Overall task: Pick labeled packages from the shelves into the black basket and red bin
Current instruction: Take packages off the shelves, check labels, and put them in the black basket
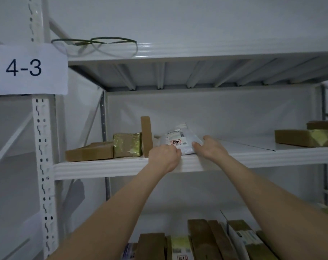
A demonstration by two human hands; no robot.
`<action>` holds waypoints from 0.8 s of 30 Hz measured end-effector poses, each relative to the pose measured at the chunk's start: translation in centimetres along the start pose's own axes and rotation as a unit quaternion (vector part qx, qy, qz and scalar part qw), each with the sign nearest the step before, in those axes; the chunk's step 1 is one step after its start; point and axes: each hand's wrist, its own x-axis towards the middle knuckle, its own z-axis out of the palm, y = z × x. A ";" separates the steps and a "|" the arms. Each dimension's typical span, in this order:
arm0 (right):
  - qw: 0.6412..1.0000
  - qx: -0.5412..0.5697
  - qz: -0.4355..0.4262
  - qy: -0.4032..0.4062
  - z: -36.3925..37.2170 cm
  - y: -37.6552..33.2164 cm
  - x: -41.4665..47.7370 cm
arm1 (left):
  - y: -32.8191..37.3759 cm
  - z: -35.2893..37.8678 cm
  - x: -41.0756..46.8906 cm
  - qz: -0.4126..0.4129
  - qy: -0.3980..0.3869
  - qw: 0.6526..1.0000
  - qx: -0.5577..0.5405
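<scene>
Both forearms (110,212) extend to the middle shelf (112,168). Left hand (164,156) and right hand (212,148) clamp curled fingers on the white labeled package (178,139), at its 7 and 4 o'clock edges.

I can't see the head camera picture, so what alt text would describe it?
The left hand and right hand grip a white labeled package at the front edge of a white metal shelf. Brown cardboard packages sit to its left, and a paper sign reading 4-3 hangs on the upright.
</scene>
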 end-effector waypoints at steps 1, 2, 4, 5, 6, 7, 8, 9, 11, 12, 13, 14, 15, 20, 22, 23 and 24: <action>1.000 0.006 0.001 0.009 0.2 -0.3 0.1 | 0.0 0.3 0.1 -0.004 -0.009 1.000 -0.008; 1.000 0.009 0.004 0.026 0.3 -0.4 0.1 | -0.2 0.5 0.1 -0.006 -0.008 1.000 -0.020; 0.997 0.033 0.013 0.064 0.4 -0.7 0.2 | -0.5 0.7 0.1 -0.006 0.008 0.999 -0.047; 0.995 0.058 0.018 0.077 0.3 -0.7 0.2 | -0.6 0.7 0.1 -0.007 0.014 0.998 -0.060; 0.992 0.088 0.021 0.084 0.0 -0.6 0.1 | -0.6 0.7 0.1 -0.011 0.019 0.997 -0.076; 0.989 0.120 0.020 0.087 -0.2 -0.5 0.1 | -0.5 0.6 0.0 -0.020 0.022 0.995 -0.097; 0.984 0.154 0.018 0.091 -0.4 -0.3 -0.1 | -0.4 0.5 0.0 -0.033 0.025 0.991 -0.126; 0.977 0.191 0.018 0.097 -0.6 0.0 -0.3 | -0.2 0.4 0.0 -0.048 0.031 0.985 -0.161; 0.952 0.283 0.025 0.115 -1.2 0.6 -0.9 | 0.2 0.2 0.1 -0.072 0.055 0.967 -0.237; 0.937 0.326 0.027 0.122 -1.5 1.1 -1.2 | 0.5 0.0 0.1 -0.084 0.069 0.957 -0.270; 0.924 0.359 0.026 0.126 -1.9 1.7 -1.6 | 0.8 -0.2 0.1 -0.099 0.084 0.945 -0.299; 0.914 0.385 0.026 0.128 -2.3 2.3 -2.1 | 1.1 -0.4 0.1 -0.116 0.093 0.935 -0.323; 0.905 0.406 0.028 0.128 -2.7 3.1 -2.6 | 1.5 -0.5 -0.1 -0.134 0.093 0.925 -0.344; 0.848 0.514 0.060 0.117 -3.8 7.2 -5.8 | 4.2 -0.5 -1.7 -0.187 0.059 0.860 -0.471; 0.830 0.541 0.090 0.103 -4.1 8.6 -6.9 | 5.6 -0.4 -2.6 -0.202 0.055 0.819 -0.535; 0.824 0.549 0.102 0.092 -4.2 9.3 -7.4 | 6.3 -0.6 -3.0 -0.208 0.051 0.798 -0.564; 0.822 0.552 0.111 0.081 -4.2 9.9 -7.9 | 7.0 -0.7 -3.4 -0.214 0.045 0.777 -0.590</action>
